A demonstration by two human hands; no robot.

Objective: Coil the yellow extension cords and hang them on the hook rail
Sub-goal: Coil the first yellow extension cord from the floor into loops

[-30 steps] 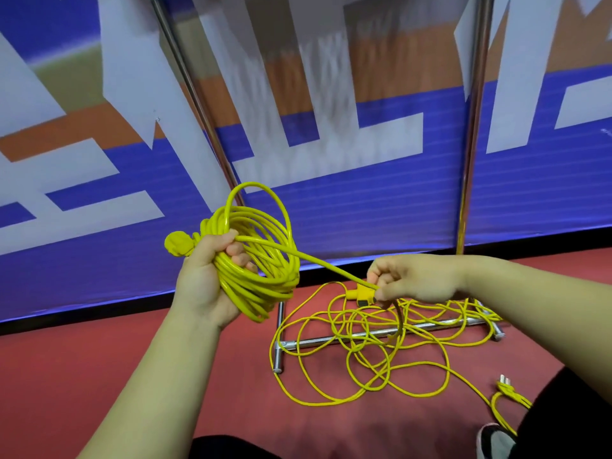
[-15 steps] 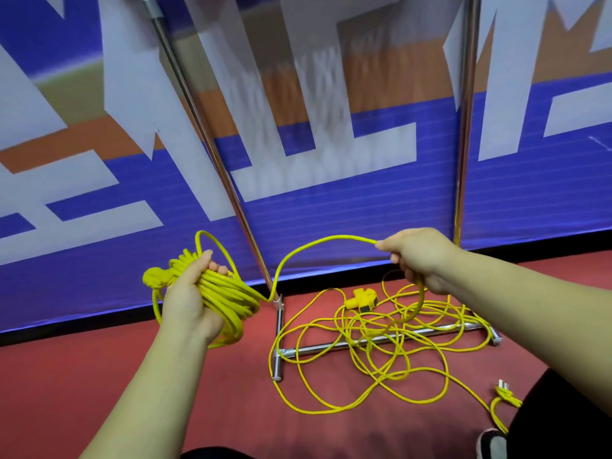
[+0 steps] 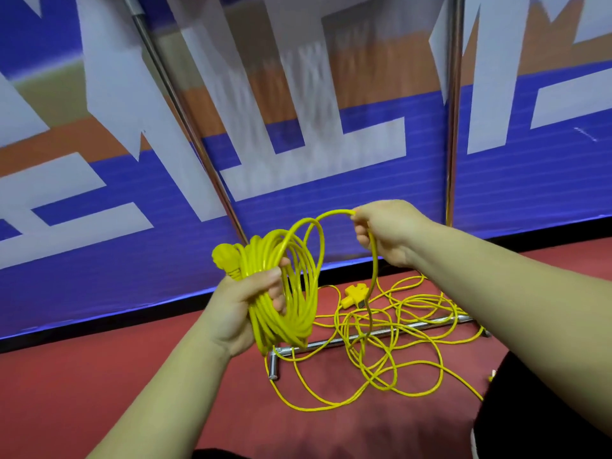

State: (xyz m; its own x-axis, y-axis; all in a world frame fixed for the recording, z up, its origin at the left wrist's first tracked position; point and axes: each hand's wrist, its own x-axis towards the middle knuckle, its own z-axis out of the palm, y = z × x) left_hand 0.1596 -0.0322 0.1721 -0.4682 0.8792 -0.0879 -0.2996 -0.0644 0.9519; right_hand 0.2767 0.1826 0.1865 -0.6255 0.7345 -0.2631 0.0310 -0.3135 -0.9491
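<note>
My left hand [image 3: 245, 303] grips a coil of yellow extension cord [image 3: 291, 293] of several loops, its plug end [image 3: 225, 256] sticking out at the upper left. My right hand [image 3: 387, 230] pinches the free run of the same cord, arched in a fresh loop just right of the coil. From that hand the cord drops to a loose tangle of yellow cord [image 3: 397, 352] on the red floor. A yellow socket block [image 3: 356, 294] lies in the tangle.
A chrome rack stands against a blue and white banner wall: two uprights [image 3: 185, 120] [image 3: 452, 127] and a floor bar [image 3: 364, 337] under the tangle. My dark-clothed knee [image 3: 536, 409] is at the lower right. The rack's top is out of view.
My left hand has brought the coil up and to the right. My right hand moved left towards it, carrying a new loop of cord; the gap between the hands has closed.
</note>
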